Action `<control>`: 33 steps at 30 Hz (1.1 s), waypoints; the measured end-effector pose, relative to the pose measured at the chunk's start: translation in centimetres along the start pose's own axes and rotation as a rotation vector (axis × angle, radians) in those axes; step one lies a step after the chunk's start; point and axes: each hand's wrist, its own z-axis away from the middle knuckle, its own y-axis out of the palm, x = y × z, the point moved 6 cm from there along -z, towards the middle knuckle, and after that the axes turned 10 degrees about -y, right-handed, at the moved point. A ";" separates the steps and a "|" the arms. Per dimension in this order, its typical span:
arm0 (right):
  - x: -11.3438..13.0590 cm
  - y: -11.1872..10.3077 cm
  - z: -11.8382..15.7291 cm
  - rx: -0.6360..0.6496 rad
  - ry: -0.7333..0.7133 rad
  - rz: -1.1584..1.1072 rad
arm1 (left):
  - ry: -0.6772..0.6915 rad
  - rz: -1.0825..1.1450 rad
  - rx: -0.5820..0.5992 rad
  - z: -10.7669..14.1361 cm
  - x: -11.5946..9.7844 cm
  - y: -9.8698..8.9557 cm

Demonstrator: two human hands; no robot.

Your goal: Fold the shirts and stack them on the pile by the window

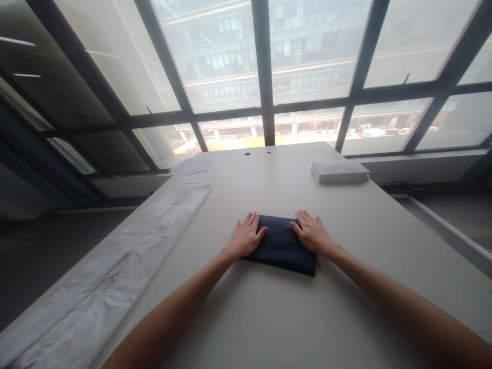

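Observation:
A dark navy folded cloth [282,246] lies flat near the middle of the white table [269,318], roughly rectangular and slightly turned. On its left edge rests my left hand [246,237], palm down with the fingers stretched out and the thumb over the fabric. My right hand [310,233] lies the same way on the right edge, fingers spread and thumb pointing inward. Both hands press on the cloth without gripping it. Its near right corner shows below my right hand. The side edges are partly hidden under my palms.
A stack of folded white cloths [340,172] sits at the back right of the table. Along the left edge stretches a long, wrinkled white fabric [126,271], with thin white sheets [196,166] beyond it. Large framed windows [265,61] stand behind the table.

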 end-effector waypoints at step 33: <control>4.3 -1.6 10.0 0.053 0.446 -1.310 | -0.503 0.863 0.529 5.2 3.7 -5.2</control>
